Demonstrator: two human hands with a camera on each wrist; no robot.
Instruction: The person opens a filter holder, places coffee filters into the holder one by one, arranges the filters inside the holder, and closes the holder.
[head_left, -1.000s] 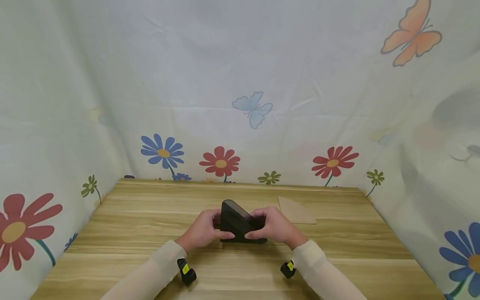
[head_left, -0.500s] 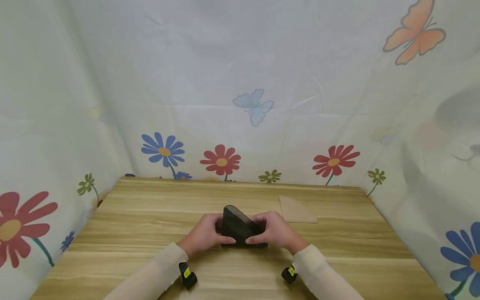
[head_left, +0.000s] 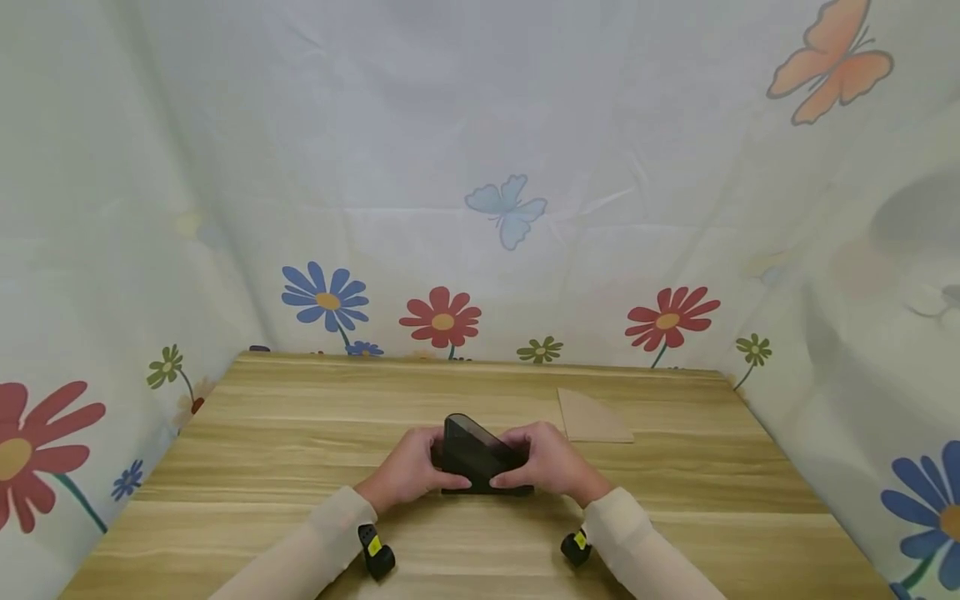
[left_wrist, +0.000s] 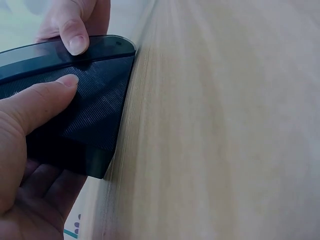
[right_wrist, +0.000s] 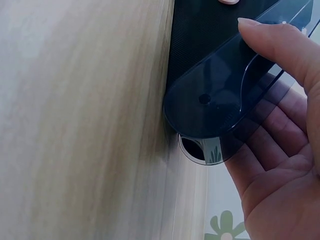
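A dark, wedge-shaped plastic filter holder point(head_left: 472, 454) stands upright at the middle of the table, its tall corner on the left. My left hand point(head_left: 408, 468) grips its left end, thumb on the near face and fingers behind. On the right, my right hand point(head_left: 553, 460) holds the lower, sloping end the same way, thumb tip close to the left thumb. In the left wrist view the holder point(left_wrist: 95, 107) has a ribbed face and a smoky see-through edge. Its clear rounded end point(right_wrist: 205, 102) shows in the right wrist view, fingers partly visible behind it.
A tan, fan-shaped filter paper point(head_left: 595, 418) lies flat on the wooden table point(head_left: 300, 408), behind and right of the hands. A pale curtain point(head_left: 375, 125) printed with flowers and butterflies encloses the back and both sides.
Both hands and the holder have come down slightly towards the body, mostly in the first half second. The grip looks the same, and the fan-shaped paper lies where it was.
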